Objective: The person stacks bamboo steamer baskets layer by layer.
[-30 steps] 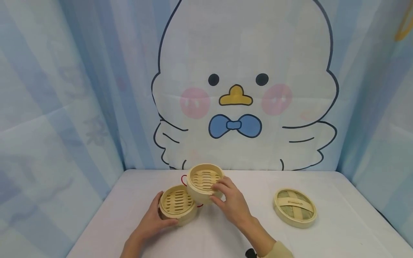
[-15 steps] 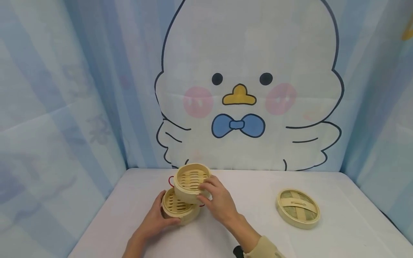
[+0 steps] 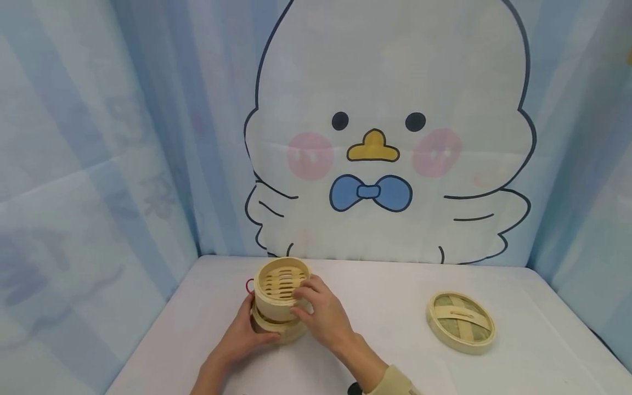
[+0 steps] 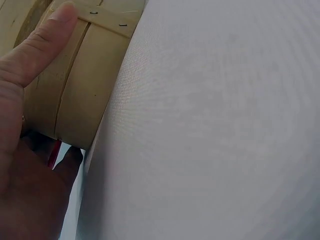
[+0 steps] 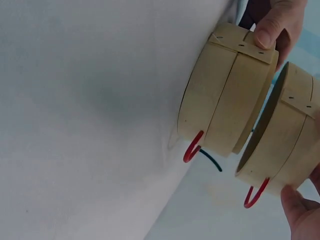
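- Change: the upper basket [image 3: 275,308] has moved left over the past second and now sits above the lower basket [image 3: 285,331], covering its slatted floor in the head view.
- Implication: the lateral offset between the two is largely removed; the rims appear close to alignment, though seating is judged incomplete.
- Clearance: the right wrist view shows the upper basket tilted relative to the lower one, with a gap between them. Contact on the hidden side cannot be confirmed.
- Left grip [image 3: 240,337]: curled round the lower basket, thumb on the near wall; it has kept this hold throughout.
- Right grip [image 3: 326,315]: pinching the right side of the upper basket, fingers at the rim and thumb on the outer wall.
- Position: both baskets are toward the far left corner of the bench [image 3: 385,340]. The lower one stands on the surface; the upper one is held above it.
- Lid [image 3: 461,322]: unmoved on the bench, near the right edge, well apart from both baskets.
- Material: pale, bamboo-like strips bent into short cylinders; overlapping ends secured by staples [image 5: 300,102]. The lower basket carries a stepped lip at its top.
- Fittings: each basket wall bears a red loop [image 5: 256,194]. The upper basket's floor has parallel slots.
- Lid form: round, shallow, with crossed bands and a flat strap handle.
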`<state>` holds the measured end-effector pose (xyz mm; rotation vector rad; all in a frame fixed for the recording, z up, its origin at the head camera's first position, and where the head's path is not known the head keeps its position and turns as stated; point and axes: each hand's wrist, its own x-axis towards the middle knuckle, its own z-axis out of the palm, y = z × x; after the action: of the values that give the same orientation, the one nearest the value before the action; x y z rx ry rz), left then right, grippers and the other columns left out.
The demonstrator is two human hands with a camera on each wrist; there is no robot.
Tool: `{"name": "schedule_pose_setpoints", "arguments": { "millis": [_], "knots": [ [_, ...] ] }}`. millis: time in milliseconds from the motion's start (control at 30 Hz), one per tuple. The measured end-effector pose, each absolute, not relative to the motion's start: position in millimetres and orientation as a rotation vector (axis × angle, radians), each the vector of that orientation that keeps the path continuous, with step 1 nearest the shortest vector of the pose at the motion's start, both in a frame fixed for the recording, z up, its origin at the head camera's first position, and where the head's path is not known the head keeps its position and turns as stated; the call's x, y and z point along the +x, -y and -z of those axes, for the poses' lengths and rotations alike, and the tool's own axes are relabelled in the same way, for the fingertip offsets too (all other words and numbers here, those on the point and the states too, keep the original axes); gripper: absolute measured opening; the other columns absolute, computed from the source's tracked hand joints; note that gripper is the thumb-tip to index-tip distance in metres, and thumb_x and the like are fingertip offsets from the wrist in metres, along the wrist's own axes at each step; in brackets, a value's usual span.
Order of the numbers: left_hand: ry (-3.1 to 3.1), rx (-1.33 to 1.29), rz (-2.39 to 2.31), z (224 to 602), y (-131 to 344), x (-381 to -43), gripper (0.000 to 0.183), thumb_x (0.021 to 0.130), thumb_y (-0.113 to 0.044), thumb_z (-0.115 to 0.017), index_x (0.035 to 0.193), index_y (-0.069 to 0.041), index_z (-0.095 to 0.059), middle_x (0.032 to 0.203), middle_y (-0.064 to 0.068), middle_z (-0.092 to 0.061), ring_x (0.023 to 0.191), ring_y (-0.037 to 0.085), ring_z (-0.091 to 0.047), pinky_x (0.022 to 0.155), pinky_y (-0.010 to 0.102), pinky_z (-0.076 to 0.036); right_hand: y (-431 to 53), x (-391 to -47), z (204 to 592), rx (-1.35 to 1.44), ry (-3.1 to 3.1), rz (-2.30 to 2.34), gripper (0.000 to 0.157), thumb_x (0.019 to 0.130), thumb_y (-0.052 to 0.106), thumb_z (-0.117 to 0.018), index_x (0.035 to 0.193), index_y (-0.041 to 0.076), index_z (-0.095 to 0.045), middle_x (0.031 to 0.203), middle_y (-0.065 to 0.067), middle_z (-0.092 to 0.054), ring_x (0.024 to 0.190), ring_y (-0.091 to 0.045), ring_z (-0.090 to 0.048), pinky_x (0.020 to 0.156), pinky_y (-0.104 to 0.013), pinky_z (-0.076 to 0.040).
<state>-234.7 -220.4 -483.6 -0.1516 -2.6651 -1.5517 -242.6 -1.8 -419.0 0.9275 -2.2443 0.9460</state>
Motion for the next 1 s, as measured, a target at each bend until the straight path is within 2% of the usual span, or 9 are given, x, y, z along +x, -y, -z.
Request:
{"name": "schedule_pose_setpoints", "arguments": {
  "millis": [167,300,600,1000],
  "knots": [
    [2.652,-0.131,1.547,483,218,-235,0.122,0.054,-0.044,-0.088,0.145,-0.006,-0.017,0.146,0.018,-0.028,0.134,0.03,-0.025,0.109,0.048,-0.016,8,-240,421,0.938,2.257,-0.936,0.026,0.072,0.017,-0.08,0.094,0.013,-0.068,0.103,0.0,-0.057,0.109,-0.017,-0.052,0.091,-0.029,-0.045],
    [2.628,-0.141,1.542,484,218,-235,0.121,0.053,-0.042,-0.089,0.145,-0.007,-0.019,0.145,0.017,-0.031,0.134,0.03,-0.027,0.109,0.048,-0.016,10,-240,423,0.938,2.267,-0.927,0.026,0.072,0.017,-0.08,0.095,0.013,-0.068,0.104,-0.002,-0.057,0.109,-0.017,-0.052,0.092,-0.029,-0.045],
    [2.59,-0.149,1.596,484,219,-234,0.117,0.053,-0.036,-0.091,0.144,-0.009,-0.021,0.145,0.014,-0.032,0.134,0.026,-0.027,0.109,0.047,-0.016,13,-238,429,0.943,2.284,-0.932,0.026,0.073,0.018,-0.08,0.094,0.012,-0.068,0.104,-0.003,-0.058,0.109,-0.021,-0.053,0.093,-0.031,-0.044],
    [2.571,-0.138,1.668,484,219,-234,0.118,0.054,-0.033,-0.091,0.144,-0.011,-0.018,0.146,0.013,-0.029,0.135,0.026,-0.024,0.109,0.048,-0.016,18,-234,432,0.924,2.254,-0.883,0.027,0.07,0.019,-0.082,0.093,0.014,-0.069,0.1,0.003,-0.056,0.104,-0.015,-0.052,0.087,-0.027,-0.047]
  ]
}}
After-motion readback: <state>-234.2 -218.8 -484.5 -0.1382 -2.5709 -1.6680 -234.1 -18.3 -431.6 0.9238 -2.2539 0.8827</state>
